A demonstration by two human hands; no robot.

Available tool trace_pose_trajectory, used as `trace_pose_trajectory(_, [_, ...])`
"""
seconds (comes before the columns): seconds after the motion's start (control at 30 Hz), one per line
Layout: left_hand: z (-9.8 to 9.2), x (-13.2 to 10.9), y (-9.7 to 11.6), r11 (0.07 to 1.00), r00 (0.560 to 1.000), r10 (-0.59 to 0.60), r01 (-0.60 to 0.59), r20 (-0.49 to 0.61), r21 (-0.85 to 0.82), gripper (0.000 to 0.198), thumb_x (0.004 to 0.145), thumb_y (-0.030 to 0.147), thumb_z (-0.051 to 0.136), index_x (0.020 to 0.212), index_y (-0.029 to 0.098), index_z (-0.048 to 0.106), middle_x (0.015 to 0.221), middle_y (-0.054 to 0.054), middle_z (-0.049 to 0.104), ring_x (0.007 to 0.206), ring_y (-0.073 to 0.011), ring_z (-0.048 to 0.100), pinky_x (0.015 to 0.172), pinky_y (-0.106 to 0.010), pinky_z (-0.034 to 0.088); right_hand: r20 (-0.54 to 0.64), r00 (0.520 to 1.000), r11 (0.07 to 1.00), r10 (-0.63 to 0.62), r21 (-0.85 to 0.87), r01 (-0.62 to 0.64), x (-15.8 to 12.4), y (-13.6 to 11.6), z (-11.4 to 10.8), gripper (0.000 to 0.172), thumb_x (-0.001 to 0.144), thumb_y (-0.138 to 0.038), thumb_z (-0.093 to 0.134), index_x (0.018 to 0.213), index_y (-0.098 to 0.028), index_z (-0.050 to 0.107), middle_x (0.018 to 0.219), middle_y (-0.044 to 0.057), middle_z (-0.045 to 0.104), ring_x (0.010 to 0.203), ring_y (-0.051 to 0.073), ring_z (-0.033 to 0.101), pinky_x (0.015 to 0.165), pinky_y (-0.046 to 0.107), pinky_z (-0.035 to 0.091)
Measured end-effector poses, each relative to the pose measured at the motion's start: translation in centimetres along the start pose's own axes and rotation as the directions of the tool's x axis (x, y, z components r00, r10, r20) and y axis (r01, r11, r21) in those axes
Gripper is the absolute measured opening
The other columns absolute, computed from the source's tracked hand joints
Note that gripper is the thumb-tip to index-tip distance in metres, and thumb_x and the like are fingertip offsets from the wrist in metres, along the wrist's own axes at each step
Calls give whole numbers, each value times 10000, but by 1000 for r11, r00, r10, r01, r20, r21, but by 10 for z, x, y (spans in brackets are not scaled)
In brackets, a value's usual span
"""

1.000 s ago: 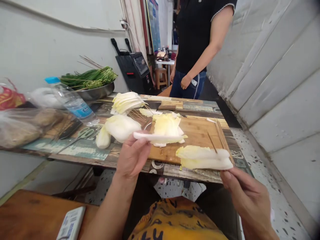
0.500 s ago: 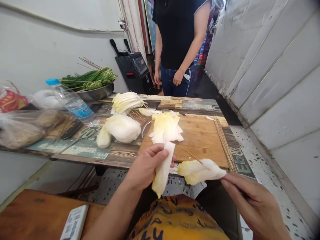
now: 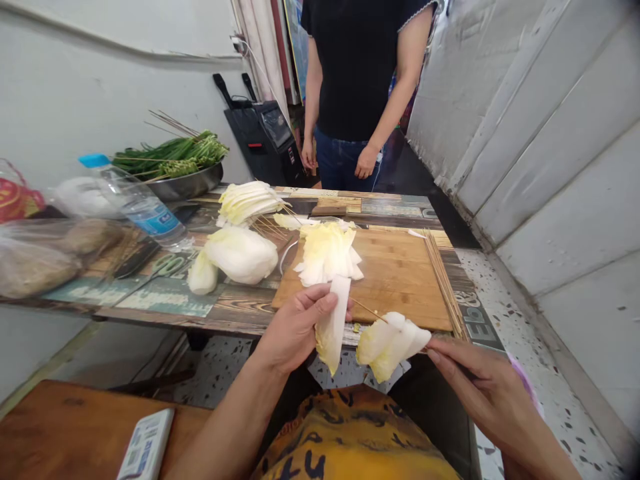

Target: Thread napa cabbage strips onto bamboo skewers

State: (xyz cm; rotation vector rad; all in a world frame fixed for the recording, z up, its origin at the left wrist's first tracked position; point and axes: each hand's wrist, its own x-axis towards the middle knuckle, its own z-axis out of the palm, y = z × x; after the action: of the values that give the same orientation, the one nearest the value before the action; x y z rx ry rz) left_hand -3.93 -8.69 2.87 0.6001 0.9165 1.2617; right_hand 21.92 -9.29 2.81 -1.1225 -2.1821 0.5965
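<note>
My left hand (image 3: pixel 297 327) grips a pale cabbage leaf strip (image 3: pixel 334 323) upright between thumb and fingers. In my right hand (image 3: pixel 470 373) is a thin skewer with folded cabbage leaves (image 3: pixel 393 343) threaded on it; its bare tip points up and left, close to the strip. Behind my hands, a pile of cut leaves (image 3: pixel 327 253) lies at the left side of the wooden cutting board (image 3: pixel 400 273). Loose skewers (image 3: pixel 445 283) run along the board's right edge. Left of the board sit a whole cabbage (image 3: pixel 243 255) and a bundle of skewered leaves (image 3: pixel 250 202).
A tilted water bottle (image 3: pixel 150 213), a metal bowl of greens (image 3: pixel 187 183), scissors (image 3: pixel 167 265) and a plastic bag (image 3: pixel 40 260) occupy the left of the table. A person (image 3: pixel 360 80) stands beyond the table. A white box (image 3: pixel 147 445) rests on the lower wooden surface.
My right hand has moved left with the skewer, bringing its tip beside the leaf strip in my left hand. That strip now hangs more vertically. The view has shifted slightly.
</note>
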Motion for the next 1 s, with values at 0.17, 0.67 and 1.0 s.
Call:
trace_pose_trajectory(0.17, [-3, 2, 0, 1000, 1000, 10, -10, 11, 1, 262, 646, 324, 811, 769, 121, 699, 701, -29, 693, 587, -91, 628, 557, -157, 490, 3, 1000, 1000, 9, 6, -9, 0, 1, -1, 266, 918, -223, 489, 1077, -228, 703, 1003, 53, 751, 852, 170, 714, 707, 232, 563])
trace_pose_trajectory(0.67, [-3, 2, -2, 999, 999, 24, -25, 42, 33, 230, 684, 331, 785, 757, 131, 696, 685, -19, 689, 583, -82, 617, 571, -155, 473, 4, 1000, 1000, -19, 14, 19, -2, 2, 1, 278, 910, -204, 503, 1109, -248, 692, 1028, 42, 745, 857, 159, 709, 720, 215, 558])
trace_pose_trajectory(1.0, [-2, 1, -2, 997, 998, 41, -43, 37, 62, 232, 690, 350, 776, 770, 147, 702, 695, -13, 689, 589, -81, 608, 570, -162, 458, -8, 1000, 1000, -21, -6, 21, -1, -3, -3, 280, 907, -206, 493, 1089, -235, 704, 998, 53, 755, 853, 180, 719, 695, 231, 570])
